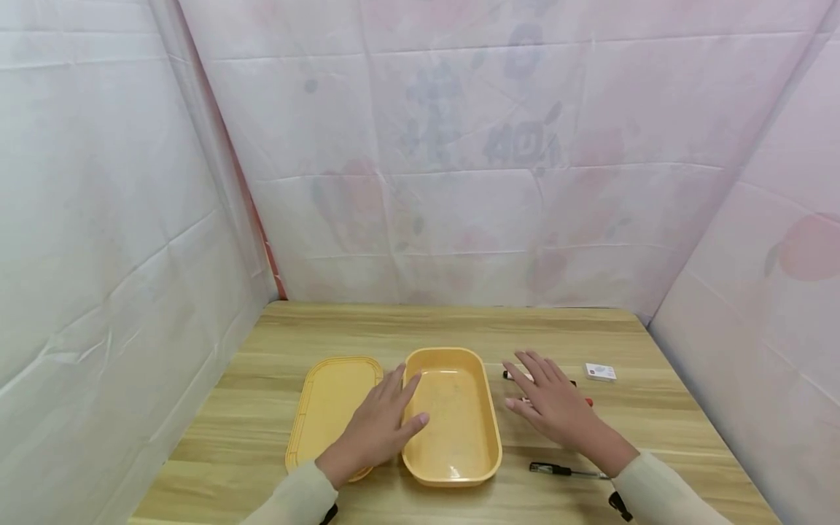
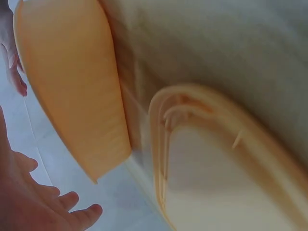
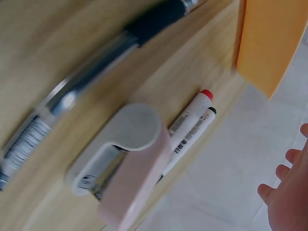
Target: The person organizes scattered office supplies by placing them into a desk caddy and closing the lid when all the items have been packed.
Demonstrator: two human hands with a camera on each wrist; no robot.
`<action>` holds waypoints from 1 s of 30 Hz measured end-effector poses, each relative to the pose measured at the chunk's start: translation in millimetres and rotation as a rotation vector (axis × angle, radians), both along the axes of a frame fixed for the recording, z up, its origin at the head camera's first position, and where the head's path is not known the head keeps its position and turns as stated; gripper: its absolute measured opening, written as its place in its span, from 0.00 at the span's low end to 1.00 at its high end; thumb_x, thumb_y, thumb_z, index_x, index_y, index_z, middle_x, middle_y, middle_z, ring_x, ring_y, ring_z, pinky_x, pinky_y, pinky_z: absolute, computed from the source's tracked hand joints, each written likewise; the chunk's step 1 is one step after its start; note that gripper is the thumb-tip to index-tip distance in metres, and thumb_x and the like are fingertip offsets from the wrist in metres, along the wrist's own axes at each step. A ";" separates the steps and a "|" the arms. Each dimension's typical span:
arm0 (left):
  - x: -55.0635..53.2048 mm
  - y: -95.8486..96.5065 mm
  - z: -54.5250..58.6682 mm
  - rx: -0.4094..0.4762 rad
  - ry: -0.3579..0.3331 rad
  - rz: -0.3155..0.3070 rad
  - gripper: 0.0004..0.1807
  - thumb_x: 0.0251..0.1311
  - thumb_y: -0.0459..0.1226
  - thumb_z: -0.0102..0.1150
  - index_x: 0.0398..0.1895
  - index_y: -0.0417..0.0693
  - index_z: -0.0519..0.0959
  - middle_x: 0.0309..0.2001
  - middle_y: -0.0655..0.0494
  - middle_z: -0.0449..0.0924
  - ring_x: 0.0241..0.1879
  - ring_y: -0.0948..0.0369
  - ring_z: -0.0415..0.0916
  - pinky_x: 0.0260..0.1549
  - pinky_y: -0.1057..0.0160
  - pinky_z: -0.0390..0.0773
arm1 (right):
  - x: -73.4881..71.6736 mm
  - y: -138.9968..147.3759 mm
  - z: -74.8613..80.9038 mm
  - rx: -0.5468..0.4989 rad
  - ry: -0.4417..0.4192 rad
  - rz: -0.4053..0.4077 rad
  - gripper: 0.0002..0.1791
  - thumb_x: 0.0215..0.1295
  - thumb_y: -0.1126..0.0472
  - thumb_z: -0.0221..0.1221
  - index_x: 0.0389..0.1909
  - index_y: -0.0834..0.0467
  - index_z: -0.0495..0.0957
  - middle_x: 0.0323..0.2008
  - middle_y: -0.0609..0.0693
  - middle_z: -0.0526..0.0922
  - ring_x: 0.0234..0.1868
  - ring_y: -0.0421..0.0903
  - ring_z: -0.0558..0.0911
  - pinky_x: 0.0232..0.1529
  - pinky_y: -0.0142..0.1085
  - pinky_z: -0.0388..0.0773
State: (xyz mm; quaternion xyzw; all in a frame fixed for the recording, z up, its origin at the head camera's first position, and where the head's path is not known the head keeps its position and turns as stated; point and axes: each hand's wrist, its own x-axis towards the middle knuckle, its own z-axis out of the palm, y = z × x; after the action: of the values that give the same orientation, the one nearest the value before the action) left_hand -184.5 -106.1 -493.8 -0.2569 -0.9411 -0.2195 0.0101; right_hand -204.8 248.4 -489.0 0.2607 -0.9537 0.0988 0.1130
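Note:
A yellow plastic box [image 1: 453, 415] stands in the middle of the table, its inside bare. Left of it lies a matching yellow lid [image 1: 327, 408]. My left hand [image 1: 377, 423] hovers between lid and box with fingers spread, overlapping the box's left rim in the head view. To the right of the box, my right hand [image 1: 554, 405] is held with fingers extended over two whiteboard markers. In the right wrist view, a pink and white stapler [image 3: 132, 159] lies beside the red-ended marker [image 3: 190, 115] and the black-ended marker [image 3: 195, 132]; the right hand hides the stapler from the head camera.
Near the right forearm lies a black and clear pen [image 1: 551, 468]. A small white package [image 1: 600, 372] sits at the back right of the wooden table [image 1: 420, 328]. Pale printed sheets [image 1: 459, 182] hang around the back and both sides.

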 end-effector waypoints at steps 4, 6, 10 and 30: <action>9.1 1.5 -6.3 -0.006 -0.004 -0.002 0.42 0.73 0.67 0.29 0.82 0.58 0.49 0.82 0.45 0.39 0.79 0.41 0.44 0.73 0.37 0.54 | 5.1 2.8 -3.1 -0.001 -0.013 -0.021 0.37 0.74 0.40 0.52 0.77 0.54 0.62 0.77 0.59 0.58 0.78 0.60 0.54 0.75 0.56 0.50; 12.9 3.7 -8.9 -0.012 -0.004 -0.005 0.41 0.73 0.67 0.29 0.82 0.59 0.49 0.82 0.45 0.39 0.79 0.41 0.44 0.73 0.37 0.54 | 8.6 5.8 -4.7 -0.001 -0.017 -0.034 0.37 0.74 0.41 0.54 0.76 0.55 0.62 0.77 0.59 0.58 0.78 0.60 0.54 0.74 0.57 0.51; 18.9 7.1 -13.3 -0.001 0.007 -0.021 0.39 0.75 0.64 0.34 0.82 0.59 0.49 0.82 0.46 0.40 0.80 0.42 0.43 0.73 0.37 0.53 | 15.8 13.7 -9.2 -0.010 -0.014 -0.061 0.36 0.74 0.42 0.55 0.76 0.54 0.62 0.77 0.59 0.58 0.77 0.61 0.55 0.73 0.59 0.52; 35.6 7.5 -25.4 0.009 -0.020 -0.019 0.39 0.74 0.65 0.34 0.82 0.62 0.48 0.83 0.50 0.36 0.81 0.46 0.40 0.72 0.34 0.53 | 41.3 41.6 -23.9 -0.009 0.010 -0.135 0.36 0.74 0.43 0.54 0.75 0.58 0.63 0.74 0.62 0.61 0.74 0.63 0.60 0.70 0.60 0.57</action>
State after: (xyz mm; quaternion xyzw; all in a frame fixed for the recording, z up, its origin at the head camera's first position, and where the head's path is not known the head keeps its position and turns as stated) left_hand -148.9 -98.6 -519.2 -0.2634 -0.9378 -0.2263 -0.0003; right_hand -163.5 290.0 -512.9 0.1957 -0.9681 0.0938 0.1250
